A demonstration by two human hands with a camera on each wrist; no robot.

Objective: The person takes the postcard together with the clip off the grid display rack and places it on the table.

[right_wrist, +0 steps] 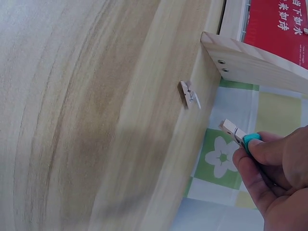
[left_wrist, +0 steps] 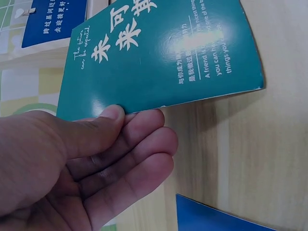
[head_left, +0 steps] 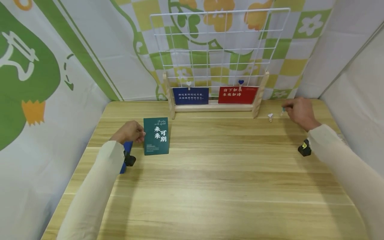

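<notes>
Head view: the left hand (head_left: 129,131) pinches a green card (head_left: 156,136) over the table (head_left: 210,186), left of the wire rack (head_left: 213,108). Left wrist view: that hand squeezes only the card's edge (a flat blue thing (left_wrist: 207,217) lies nearby). Right wrist view: the right hand (right_wrist: 274,168) pinches a teal-topped peg (right_wrist: 233,130), near another peg (right_wrist: 186,94) on the table.

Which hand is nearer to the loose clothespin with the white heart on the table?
Right. The right hand is just right of the loose clothespin; the left hand, holding the green card, is far to the clothespin's left.
</notes>
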